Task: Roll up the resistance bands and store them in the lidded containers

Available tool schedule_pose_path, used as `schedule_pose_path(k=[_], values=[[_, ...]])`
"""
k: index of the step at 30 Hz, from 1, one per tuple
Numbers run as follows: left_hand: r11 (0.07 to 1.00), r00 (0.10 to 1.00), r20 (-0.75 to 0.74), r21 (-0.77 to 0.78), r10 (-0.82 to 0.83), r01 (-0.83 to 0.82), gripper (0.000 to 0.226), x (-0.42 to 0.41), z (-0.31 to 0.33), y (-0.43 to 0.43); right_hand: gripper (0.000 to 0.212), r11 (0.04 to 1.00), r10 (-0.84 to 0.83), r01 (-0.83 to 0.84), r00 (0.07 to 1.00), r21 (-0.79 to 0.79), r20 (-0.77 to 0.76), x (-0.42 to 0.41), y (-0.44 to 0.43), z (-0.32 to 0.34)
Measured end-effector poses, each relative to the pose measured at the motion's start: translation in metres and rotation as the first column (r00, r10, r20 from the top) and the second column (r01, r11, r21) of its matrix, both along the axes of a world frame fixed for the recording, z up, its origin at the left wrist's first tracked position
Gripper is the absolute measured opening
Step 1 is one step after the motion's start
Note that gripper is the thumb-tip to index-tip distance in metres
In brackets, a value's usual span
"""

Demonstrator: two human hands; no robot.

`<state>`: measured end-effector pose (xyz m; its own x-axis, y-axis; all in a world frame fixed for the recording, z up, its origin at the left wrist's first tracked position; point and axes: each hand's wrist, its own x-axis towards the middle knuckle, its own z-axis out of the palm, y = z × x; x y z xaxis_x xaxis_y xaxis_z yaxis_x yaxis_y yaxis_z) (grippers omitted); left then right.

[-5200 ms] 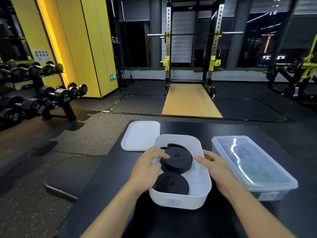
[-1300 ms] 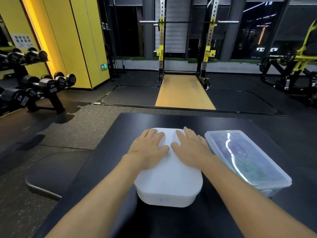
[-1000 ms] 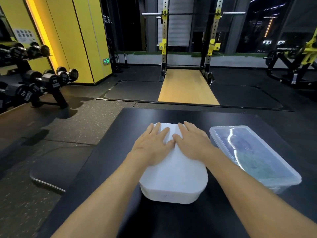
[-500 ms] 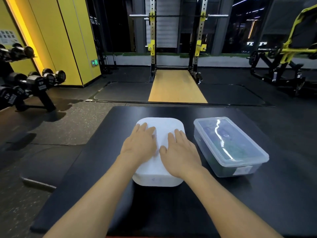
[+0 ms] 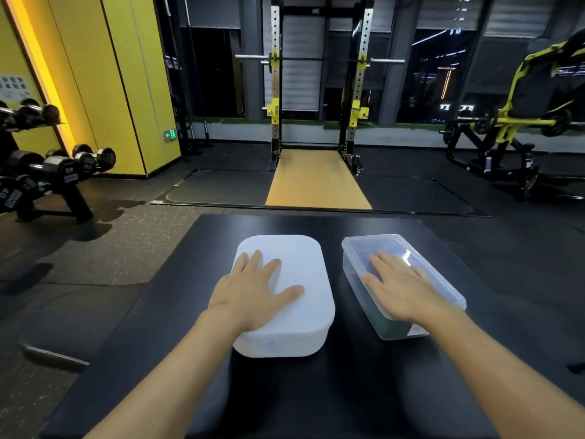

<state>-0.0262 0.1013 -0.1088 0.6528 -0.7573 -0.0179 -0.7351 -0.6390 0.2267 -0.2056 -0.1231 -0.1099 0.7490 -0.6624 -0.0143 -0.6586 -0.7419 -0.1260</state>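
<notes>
Both hands lie flat with fingers straight and spread, gripping nothing. The left hand (image 5: pixel 253 293) rests palm-down on the white lid (image 5: pixel 300 258) of the white container (image 5: pixel 285 343). The right hand (image 5: pixel 402 289) rests palm-down on the clear lid (image 5: pixel 392 248) of the clear container (image 5: pixel 395 331) just beside it.

Half a second ago both palms pressed the white lid together. Since then the right hand has crossed to the clear lid, while the left has stayed put. A few seconds earlier the white container stood open with two rolled black bands inside and its lid lying beyond the left hand. Now that lid covers it, and the bands are hidden under opaque plastic.

Beneath the right hand something dark and greenish shows through the clear wall, too dim to name. Both containers sit on the black worktop (image 5: pixel 348 391), close but apart, and no loose band shows near either hand.

The storing looks done, and this seems a last check that each lid is seated. A firm press on the clear lid's corners may be all that remains.
</notes>
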Motion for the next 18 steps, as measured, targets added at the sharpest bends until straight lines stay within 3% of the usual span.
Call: schedule_pose_path(k=[11,18], values=[[1.0,1.0,-0.028,-0.02,0.006,-0.006,0.086,0.018,0.003,-0.01,0.064,0.994,-0.105,0.103,0.993,0.037,0.053,0.021,0.024,-0.01],[0.999,1.0,0.006,-0.051,0.018,-0.018,0.063,0.003,0.003,-0.011,0.061,0.997,-0.071,0.069,0.994,0.035,0.085,0.017,0.027,-0.006]])
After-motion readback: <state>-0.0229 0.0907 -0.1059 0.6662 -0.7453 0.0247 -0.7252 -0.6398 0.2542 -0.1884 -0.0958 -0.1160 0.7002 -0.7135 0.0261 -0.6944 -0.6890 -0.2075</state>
